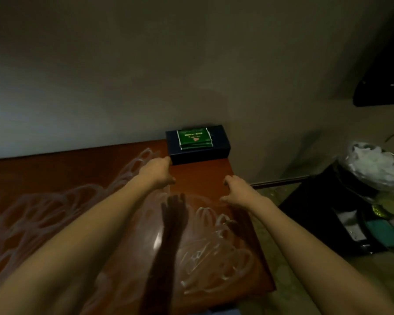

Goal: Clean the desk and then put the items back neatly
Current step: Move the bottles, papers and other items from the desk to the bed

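A dark blue box point(198, 147) (green packets point(195, 139) stacked on top) sits at the desk's point(55, 173) corner, left hand point(156, 172) touching it, right hand point(237, 189) loosely curled, holding nothing.

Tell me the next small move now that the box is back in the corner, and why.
Probably draw the left hand off the box. The box already sits in the desk's far right corner by the wall, green packets stacked on top, and the right hand is already off it, holding nothing.
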`<state>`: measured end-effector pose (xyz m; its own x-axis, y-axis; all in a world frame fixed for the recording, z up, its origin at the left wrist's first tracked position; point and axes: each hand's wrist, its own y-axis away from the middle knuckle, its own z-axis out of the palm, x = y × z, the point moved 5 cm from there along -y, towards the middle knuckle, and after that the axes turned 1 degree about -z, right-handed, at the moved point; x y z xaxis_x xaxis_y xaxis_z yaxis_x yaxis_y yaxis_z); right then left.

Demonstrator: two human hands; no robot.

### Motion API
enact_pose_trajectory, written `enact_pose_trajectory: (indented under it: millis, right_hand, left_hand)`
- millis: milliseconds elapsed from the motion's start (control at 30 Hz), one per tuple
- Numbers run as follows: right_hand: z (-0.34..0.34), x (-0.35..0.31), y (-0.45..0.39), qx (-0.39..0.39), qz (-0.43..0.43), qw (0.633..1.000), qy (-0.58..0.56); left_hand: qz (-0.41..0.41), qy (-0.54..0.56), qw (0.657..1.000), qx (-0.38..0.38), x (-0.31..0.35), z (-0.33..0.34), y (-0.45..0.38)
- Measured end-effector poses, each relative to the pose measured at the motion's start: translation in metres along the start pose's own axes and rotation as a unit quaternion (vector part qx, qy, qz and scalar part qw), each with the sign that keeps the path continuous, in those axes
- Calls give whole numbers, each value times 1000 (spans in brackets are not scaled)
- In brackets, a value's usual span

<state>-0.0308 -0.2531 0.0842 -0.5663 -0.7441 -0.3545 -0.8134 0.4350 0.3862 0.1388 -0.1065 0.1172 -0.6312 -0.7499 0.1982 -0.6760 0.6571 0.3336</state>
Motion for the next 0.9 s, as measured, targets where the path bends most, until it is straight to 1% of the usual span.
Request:
enact_pose_trajectory:
  millis: [133,200,367,433,533,667,800,900]
  right_hand:
    - [-18,23,-61,-3,10,999,-33]
    - [-25,33,-86,2,14,999,-52]
    - [-30,53,-143,-1,21,997,-76]
    - [-36,59,-163,10,18,996,-83]
    - [-47,62,-192,23,-1,994,-107]
    - [-54,62,-231,34,-38,990,-135]
    - [-50,61,-256,69,-52,989,-116]
    - [-47,59,-266,91,-51,986,-131]
  left_hand:
    - [-8,-36,999,5,18,-16,-70]
    - [-15,-6,1000,7,24,-19,-102]
    - [14,66,997,36,29,-11,-164]
    - [12,69,997,35,26,-4,-185]
    - [20,41,999,10,22,8,-214]
    - [65,5,997,-39,23,31,-240]
    - [100,-24,994,-39,18,38,-243]
    - [139,-59,988,-23,17,42,-238]
